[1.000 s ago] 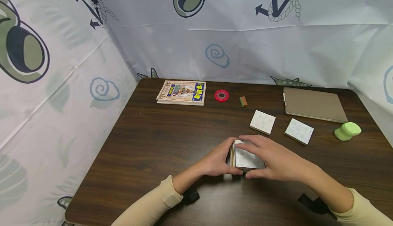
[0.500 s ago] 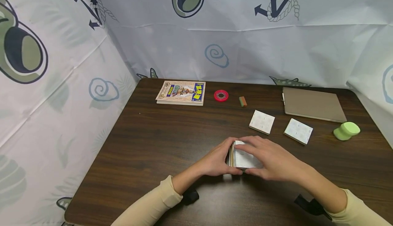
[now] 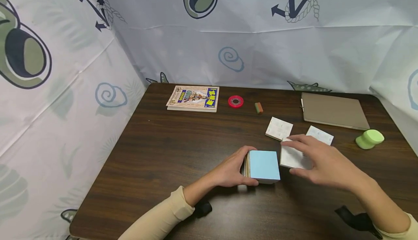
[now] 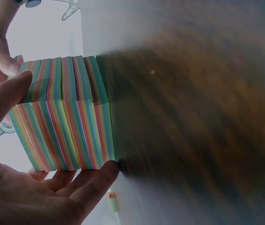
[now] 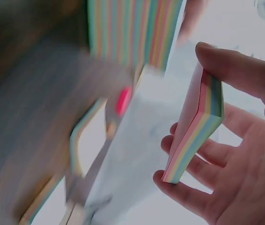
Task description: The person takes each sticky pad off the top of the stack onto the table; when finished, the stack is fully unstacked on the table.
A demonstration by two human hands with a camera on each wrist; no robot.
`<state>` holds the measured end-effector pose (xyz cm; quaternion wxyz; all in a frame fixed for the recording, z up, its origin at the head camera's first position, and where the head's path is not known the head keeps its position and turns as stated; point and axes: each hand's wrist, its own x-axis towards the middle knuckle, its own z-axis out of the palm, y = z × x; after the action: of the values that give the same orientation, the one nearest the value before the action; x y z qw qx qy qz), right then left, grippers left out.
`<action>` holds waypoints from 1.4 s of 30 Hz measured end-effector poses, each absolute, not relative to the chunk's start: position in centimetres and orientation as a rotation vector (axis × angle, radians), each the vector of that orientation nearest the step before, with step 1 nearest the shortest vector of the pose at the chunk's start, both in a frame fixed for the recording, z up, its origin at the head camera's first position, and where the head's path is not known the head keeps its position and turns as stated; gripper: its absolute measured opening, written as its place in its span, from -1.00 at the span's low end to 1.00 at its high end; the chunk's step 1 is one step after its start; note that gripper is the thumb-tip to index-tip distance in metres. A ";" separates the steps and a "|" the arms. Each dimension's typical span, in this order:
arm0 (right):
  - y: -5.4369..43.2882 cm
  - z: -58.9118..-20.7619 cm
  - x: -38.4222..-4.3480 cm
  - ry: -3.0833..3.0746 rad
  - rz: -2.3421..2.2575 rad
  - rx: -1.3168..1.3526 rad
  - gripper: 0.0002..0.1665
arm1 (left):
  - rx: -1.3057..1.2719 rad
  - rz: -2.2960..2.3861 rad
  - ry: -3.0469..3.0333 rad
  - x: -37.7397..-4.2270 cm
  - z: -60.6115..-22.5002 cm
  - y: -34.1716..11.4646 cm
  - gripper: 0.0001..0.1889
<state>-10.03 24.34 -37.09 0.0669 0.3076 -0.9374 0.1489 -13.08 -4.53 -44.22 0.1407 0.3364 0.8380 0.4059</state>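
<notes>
A tall stack of sticky note pads (image 3: 264,164) with a light blue top sits on the table, its sides striped in several colours in the left wrist view. My left hand (image 3: 232,168) grips the stack from the left, thumb on the near side and fingers on the far side. Just right of it, my right hand (image 3: 321,162) holds a single sticky note pad (image 3: 290,157) with a white face up. In the right wrist view this pad (image 5: 193,129) is pinched between thumb and fingers. Beyond lie two white-topped pads (image 3: 279,128), one partly hidden by the right hand.
At the back of the dark wooden table (image 3: 156,145) are a book (image 3: 192,98), a red ring-shaped object (image 3: 235,101), a small orange-and-green block (image 3: 258,107) and a brown folder (image 3: 334,111). A light green cylindrical object (image 3: 369,139) stands at right. Printed cloth hangs behind.
My right hand has lifted the white-topped pad off the stack and moved right with it, uncovering the light blue top. My left hand stays on the stack.
</notes>
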 end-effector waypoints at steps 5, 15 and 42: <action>29.5 -38.1 -10.0 -2.886 0.398 0.691 -0.14 | 0.975 1.169 2.427 -13.0 -44.2 -4.5 -0.07; 37.5 -43.3 -10.3 -3.086 0.448 0.350 -0.12 | 0.966 1.164 2.428 -13.0 -44.2 -4.6 -0.07; 40.2 -45.7 -10.1 -3.101 0.412 0.314 -0.13 | 0.958 1.158 2.418 -13.1 -44.1 -4.5 -0.09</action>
<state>-10.12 40.20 -45.72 -0.0012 0.0999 -0.9864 0.1309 -13.06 -4.53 -44.10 0.1468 0.3329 0.8401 0.4024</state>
